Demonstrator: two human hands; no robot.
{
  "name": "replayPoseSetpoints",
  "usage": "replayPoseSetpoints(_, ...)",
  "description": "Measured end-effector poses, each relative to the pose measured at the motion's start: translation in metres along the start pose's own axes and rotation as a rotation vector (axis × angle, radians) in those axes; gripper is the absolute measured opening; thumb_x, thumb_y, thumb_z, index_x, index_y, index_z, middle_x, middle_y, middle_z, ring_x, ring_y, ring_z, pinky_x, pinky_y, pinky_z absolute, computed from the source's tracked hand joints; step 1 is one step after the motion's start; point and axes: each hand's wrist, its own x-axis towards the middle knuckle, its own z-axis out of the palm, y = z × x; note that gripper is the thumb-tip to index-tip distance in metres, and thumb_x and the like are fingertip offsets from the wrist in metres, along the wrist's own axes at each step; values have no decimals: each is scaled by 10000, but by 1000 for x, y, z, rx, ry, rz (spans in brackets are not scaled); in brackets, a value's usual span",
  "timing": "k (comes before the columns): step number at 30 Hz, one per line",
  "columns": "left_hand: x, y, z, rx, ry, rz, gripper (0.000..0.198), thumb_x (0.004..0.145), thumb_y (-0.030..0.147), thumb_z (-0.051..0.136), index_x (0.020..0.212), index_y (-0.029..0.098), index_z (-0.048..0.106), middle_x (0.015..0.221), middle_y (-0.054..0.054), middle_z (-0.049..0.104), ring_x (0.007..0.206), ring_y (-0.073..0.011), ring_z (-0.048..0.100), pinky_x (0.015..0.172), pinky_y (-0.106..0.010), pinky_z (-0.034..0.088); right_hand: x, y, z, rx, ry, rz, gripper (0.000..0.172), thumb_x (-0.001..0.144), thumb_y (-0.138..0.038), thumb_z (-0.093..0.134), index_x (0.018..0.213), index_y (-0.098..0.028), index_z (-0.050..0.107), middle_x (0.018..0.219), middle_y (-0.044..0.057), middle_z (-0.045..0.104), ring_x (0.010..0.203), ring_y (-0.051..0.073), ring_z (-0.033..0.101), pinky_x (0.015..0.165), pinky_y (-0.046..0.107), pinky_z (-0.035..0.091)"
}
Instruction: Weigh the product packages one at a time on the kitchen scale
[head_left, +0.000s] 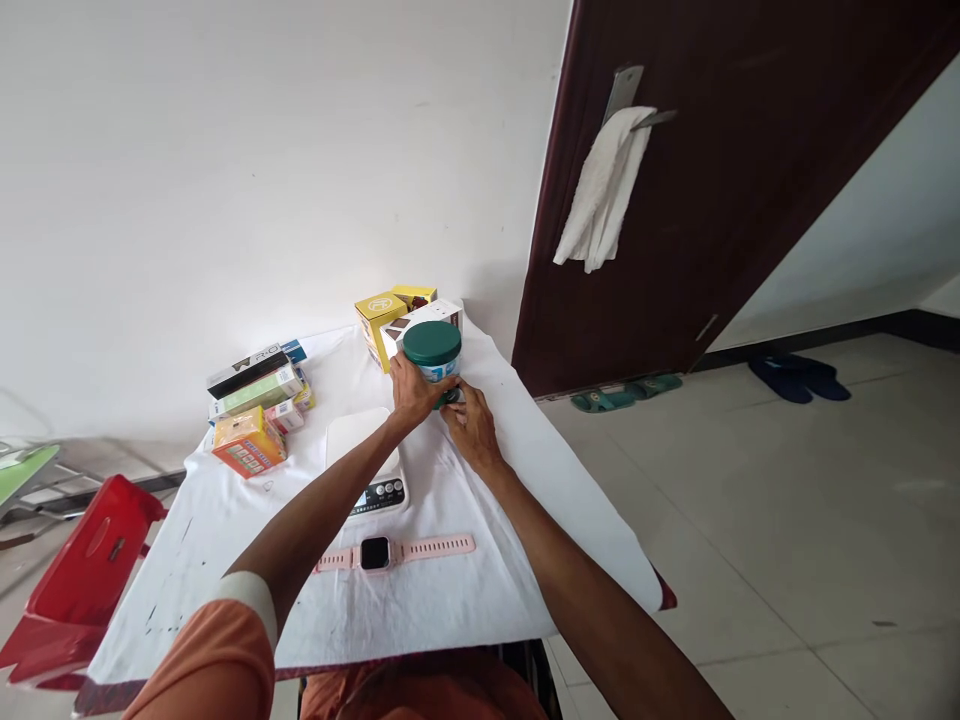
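A round tub with a dark green lid and a white and blue label stands upright at the back right of the table. My left hand is closed around its left side, the thumb across the front. Low at the tub's front right, my right hand has its fingers bent round a small dark and grey thing, mostly hidden. A white kitchen scale lies under my left forearm. Nearer to me, a smartwatch with a pink strap is laid out flat.
Behind the tub are a yellow box and a white box. Several cartons, among them an orange box, sit at the left on the white cloth. A red chair stands left; a dark door is at the right.
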Motion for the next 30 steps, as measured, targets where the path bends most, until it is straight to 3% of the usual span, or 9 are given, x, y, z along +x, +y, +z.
replayPoseSetpoints(8,-3,2,5,47,-47,-201,886,568,404,953,1165,236,320,1365,-166,383,1440,-383,370,1110,-511,411,0,-7,-5,93,-125,106,569,849,-271,573,1414,-218,537,1396,150,555,1064,269,697,931,453,605)
replayPoseSetpoints(19,12,-12,10,31,-59,-150,792,622,392,918,1123,246,323,1306,-125,426,1425,-335,397,1098,-476,453,5,10,4,128,-209,145,730,831,-338,621,1531,-218,450,1589,170,411,1271,324,624,1079,527,538)
replayPoseSetpoints(25,24,-17,17,-5,-39,-168,800,603,386,923,1130,244,339,1296,-126,441,1384,-346,470,1071,-510,474,3,19,6,39,-232,64,692,821,-325,647,1486,-193,512,1531,179,458,1272,323,621,1092,519,534)
replayPoseSetpoints(30,37,-19,23,-9,-30,-162,800,605,402,926,1131,246,344,1312,-131,452,1419,-354,436,1088,-501,467,3,19,5,4,-230,24,639,823,-315,661,1440,-191,552,1426,172,542,1230,314,645,1068,528,549)
